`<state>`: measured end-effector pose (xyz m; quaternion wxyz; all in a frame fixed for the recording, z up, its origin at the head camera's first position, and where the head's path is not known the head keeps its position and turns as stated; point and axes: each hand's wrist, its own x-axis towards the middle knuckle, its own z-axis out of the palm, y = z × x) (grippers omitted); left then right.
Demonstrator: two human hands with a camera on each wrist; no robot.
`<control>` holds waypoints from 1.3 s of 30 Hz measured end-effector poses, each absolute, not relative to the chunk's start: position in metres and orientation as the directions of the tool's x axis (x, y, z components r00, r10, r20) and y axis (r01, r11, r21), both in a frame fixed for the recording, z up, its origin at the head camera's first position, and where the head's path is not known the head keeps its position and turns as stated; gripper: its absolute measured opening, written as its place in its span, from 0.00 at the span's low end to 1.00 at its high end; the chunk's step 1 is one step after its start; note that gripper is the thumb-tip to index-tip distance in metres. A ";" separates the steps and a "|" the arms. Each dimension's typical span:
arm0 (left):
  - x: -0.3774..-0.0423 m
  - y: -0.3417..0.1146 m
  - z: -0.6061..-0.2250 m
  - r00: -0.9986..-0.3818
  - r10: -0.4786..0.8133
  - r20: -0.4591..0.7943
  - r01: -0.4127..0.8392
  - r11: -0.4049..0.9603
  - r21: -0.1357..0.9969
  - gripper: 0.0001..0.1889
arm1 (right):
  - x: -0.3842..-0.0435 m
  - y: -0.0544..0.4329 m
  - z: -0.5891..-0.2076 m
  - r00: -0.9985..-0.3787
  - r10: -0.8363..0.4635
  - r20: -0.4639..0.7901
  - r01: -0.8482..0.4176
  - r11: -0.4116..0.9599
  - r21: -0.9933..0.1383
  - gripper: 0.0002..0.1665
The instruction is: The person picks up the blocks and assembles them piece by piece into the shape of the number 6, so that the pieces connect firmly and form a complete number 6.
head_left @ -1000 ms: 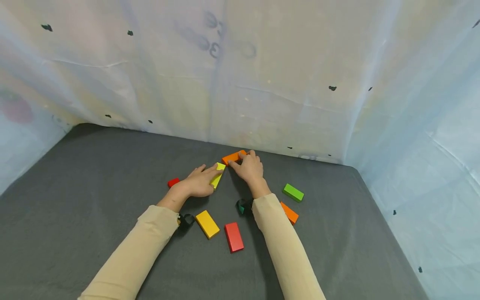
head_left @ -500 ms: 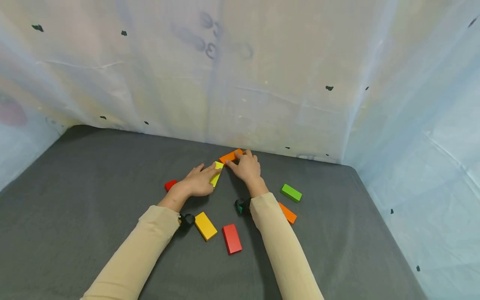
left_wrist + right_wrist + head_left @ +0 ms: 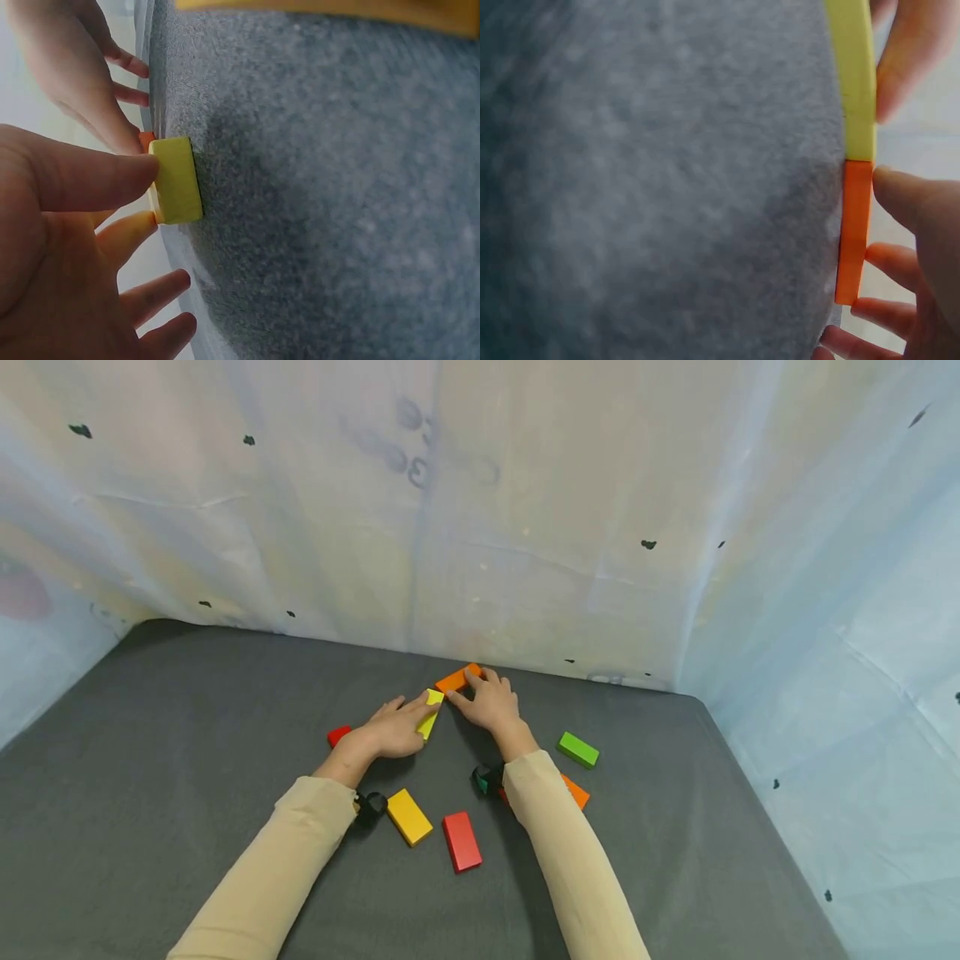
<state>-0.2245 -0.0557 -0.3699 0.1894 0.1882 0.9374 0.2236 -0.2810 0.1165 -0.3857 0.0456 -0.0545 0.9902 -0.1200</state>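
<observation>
In the head view my left hand (image 3: 393, 727) holds a yellow block (image 3: 430, 716) between thumb and index finger. The left wrist view shows the thumb on that yellow block (image 3: 176, 180), with the other fingers spread below. My right hand (image 3: 491, 703) has its thumb and fingers on an orange block (image 3: 453, 680) near the back wall. Seen from the right wrist, the end of the orange block (image 3: 853, 232) meets the end of the yellow block (image 3: 855, 82). Both blocks lie on the grey surface.
Nearer me lie an amber block (image 3: 409, 817) and a red block (image 3: 461, 842). A green block (image 3: 577, 749) sits right of my right arm; another orange block (image 3: 575, 791) is partly under the sleeve. A second red block (image 3: 339, 736) shows behind my left wrist. Pale sheeting (image 3: 525, 527) closes the back.
The view has shifted slightly. Both hands stay at the yellow and orange blocks, with only small finger movement. More of the orange block by the right sleeve now shows.
</observation>
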 end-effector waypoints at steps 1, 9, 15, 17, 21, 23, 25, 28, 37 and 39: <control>-0.225 -0.055 -0.371 -0.856 0.443 -0.267 0.275 0.827 0.489 0.31 | -0.281 0.119 -0.385 -0.988 -0.131 -0.088 -0.105 0.961 -0.255 0.39; -0.225 -0.055 -0.368 -0.841 0.471 -0.265 0.309 0.821 0.480 0.31 | -0.273 0.145 -0.368 -0.953 -0.273 -0.129 -0.185 0.865 -0.466 0.42; -0.228 -0.062 -0.366 -0.841 0.468 -0.270 0.306 0.824 0.476 0.30 | -0.264 0.158 -0.354 -0.921 -0.370 -0.120 -0.274 0.836 -0.475 0.42; -0.228 -0.065 -0.366 -0.841 0.468 -0.272 0.302 0.822 0.483 0.30 | -0.262 0.162 -0.353 -0.912 -0.396 -0.109 -0.301 0.825 -0.478 0.42; -0.229 -0.069 -0.369 -0.833 0.486 -0.264 0.313 0.808 0.498 0.31 | -0.255 0.170 -0.352 -0.903 -0.418 -0.105 -0.322 0.817 -0.478 0.42; -0.229 -0.070 -0.369 -0.828 0.499 -0.257 0.326 0.800 0.503 0.30 | -0.251 0.176 -0.352 -0.900 -0.425 -0.101 -0.330 0.812 -0.481 0.42; -0.230 -0.071 -0.370 -0.826 0.504 -0.252 0.328 0.794 0.511 0.30 | -0.247 0.181 -0.353 -0.896 -0.434 -0.098 -0.338 0.808 -0.483 0.42; -0.230 -0.072 -0.370 -0.824 0.504 -0.259 0.324 0.794 0.515 0.30 | -0.241 0.188 -0.354 -0.881 -0.465 -0.090 -0.369 0.792 -0.486 0.43; -0.230 -0.078 -0.369 -0.812 0.526 -0.253 0.356 0.790 0.500 0.30 | -0.226 0.201 -0.361 -0.846 -0.528 -0.076 -0.426 0.755 -0.498 0.43; -0.229 -0.079 -0.369 -0.809 0.531 -0.251 0.361 0.787 0.501 0.30 | -0.223 0.202 -0.363 -0.845 -0.530 -0.072 -0.429 0.752 -0.501 0.43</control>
